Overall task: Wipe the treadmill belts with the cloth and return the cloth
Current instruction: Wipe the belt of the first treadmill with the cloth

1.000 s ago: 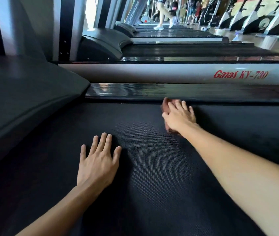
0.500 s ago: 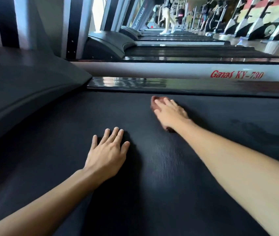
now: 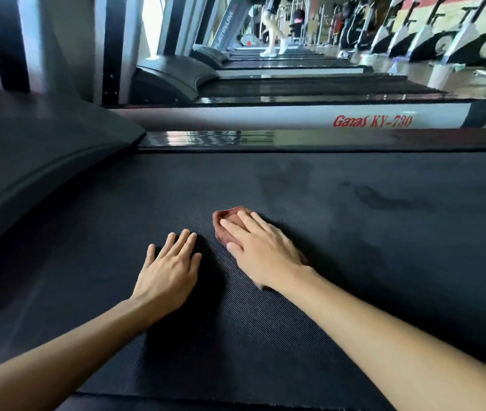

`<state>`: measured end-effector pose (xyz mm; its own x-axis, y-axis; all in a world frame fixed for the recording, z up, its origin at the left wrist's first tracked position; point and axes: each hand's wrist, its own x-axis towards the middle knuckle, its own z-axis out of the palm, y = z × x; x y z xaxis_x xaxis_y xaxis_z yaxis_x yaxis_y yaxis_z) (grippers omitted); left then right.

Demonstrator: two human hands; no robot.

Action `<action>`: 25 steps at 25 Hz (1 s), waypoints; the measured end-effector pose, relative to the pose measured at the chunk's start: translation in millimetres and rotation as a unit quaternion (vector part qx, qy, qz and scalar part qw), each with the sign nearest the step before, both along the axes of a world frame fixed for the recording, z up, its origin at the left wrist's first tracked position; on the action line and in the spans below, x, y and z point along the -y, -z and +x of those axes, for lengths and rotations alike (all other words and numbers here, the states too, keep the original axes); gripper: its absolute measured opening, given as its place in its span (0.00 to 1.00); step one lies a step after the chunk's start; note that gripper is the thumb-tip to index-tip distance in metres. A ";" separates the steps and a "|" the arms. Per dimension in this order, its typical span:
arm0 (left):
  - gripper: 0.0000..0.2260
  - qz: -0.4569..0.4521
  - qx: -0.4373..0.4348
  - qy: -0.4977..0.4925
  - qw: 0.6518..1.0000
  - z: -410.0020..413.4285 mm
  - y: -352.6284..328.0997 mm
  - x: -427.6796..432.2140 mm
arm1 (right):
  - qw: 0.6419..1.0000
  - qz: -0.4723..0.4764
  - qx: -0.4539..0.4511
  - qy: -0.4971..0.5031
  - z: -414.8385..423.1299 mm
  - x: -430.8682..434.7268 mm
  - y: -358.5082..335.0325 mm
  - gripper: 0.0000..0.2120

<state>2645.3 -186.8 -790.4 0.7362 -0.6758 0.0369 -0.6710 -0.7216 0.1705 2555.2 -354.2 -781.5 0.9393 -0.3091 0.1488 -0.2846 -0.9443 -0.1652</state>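
Under the flat right hand [image 3: 265, 253] the cloth [image 3: 227, 213] is pinned to the belt [image 3: 384, 232]; left hand [image 3: 170, 271] laid flat alongside, empty.

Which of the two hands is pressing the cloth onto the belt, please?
The right hand, flat on the red cloth; the left hand rests bare on the belt.

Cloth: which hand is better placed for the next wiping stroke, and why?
Right: the right hand presses the red cloth onto the treadmill belt; the left hand lies flat beside it, holding nothing.
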 end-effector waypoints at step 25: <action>0.25 -0.045 0.005 0.077 0.996 -82.3 6.7 90.8 | 0.999 -0.027 0.042 -0.011 -220.6 -0.6 6.2 0.25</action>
<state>2563.0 -277.5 -797.1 0.6236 -0.7741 0.1091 -0.7742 -0.5923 0.2233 2334.5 -353.6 -787.7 0.9291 -0.2778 0.2440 -0.2509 -0.9585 -0.1356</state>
